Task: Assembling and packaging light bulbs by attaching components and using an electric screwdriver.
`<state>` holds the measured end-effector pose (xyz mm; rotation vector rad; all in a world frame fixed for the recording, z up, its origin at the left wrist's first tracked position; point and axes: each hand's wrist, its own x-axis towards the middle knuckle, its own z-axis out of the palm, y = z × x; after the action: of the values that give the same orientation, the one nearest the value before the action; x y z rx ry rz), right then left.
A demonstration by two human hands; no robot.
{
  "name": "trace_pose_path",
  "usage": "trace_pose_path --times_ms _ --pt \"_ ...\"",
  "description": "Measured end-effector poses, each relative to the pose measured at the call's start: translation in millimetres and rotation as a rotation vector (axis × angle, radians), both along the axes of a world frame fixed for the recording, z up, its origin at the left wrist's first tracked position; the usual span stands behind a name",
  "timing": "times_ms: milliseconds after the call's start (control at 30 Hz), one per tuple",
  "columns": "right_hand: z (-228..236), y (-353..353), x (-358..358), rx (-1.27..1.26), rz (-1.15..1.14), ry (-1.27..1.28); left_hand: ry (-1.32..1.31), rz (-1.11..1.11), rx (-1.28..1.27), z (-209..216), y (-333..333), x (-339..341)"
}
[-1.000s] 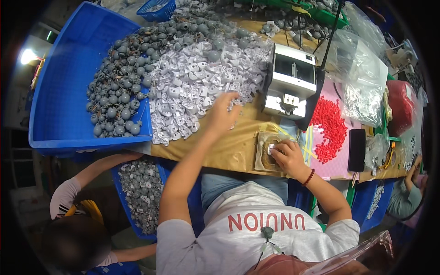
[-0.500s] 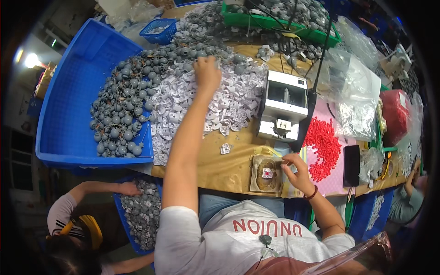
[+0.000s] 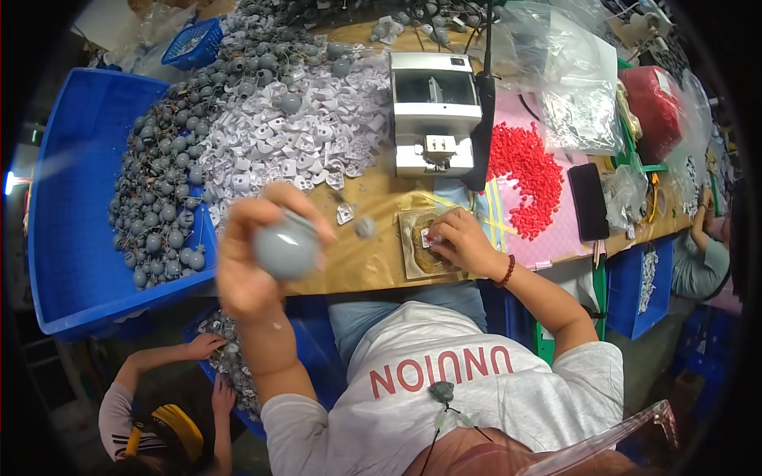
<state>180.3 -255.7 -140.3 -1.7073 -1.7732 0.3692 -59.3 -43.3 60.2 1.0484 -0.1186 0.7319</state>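
Over the brown-covered worktable (image 3: 365, 263), the left hand (image 3: 240, 258) grasps a grey ball (image 3: 286, 248) (a loose hold could drop it); at the square fixture (image 3: 410, 263), the right hand (image 3: 467, 243) touches a white plastic part (image 3: 429, 236), pinched or not I cannot tell, which nudging could misalign.

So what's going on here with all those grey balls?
Someone's left hand is holding one grey ball up close to the camera. Their right hand has its fingertips at a small white piece in a square block on the table. More grey balls and white pieces lie heaped to the left, red bits to the right.
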Motion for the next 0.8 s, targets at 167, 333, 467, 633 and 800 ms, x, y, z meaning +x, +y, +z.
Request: trace_pose_path --times_ms 167,333,467,633,800 --pt "25 2 6 0.017 0.021 0.332 0.160 -0.379 -0.152 -44 -60 4" --pt "64 -12 0 -0.363 0.300 1.355 0.292 -0.333 -0.317 -113 -100 15" --pt "56 -22 7 -0.642 0.085 1.165 0.531 -0.058 -0.206 -157 -113 10" --pt "33 -14 1 -0.186 0.005 0.340 0.770 0.276 0.472 -172 -122 10" --pt "34 0 -6 -0.071 0.045 -0.098 0.802 0.321 0.667 -178 -128 11"
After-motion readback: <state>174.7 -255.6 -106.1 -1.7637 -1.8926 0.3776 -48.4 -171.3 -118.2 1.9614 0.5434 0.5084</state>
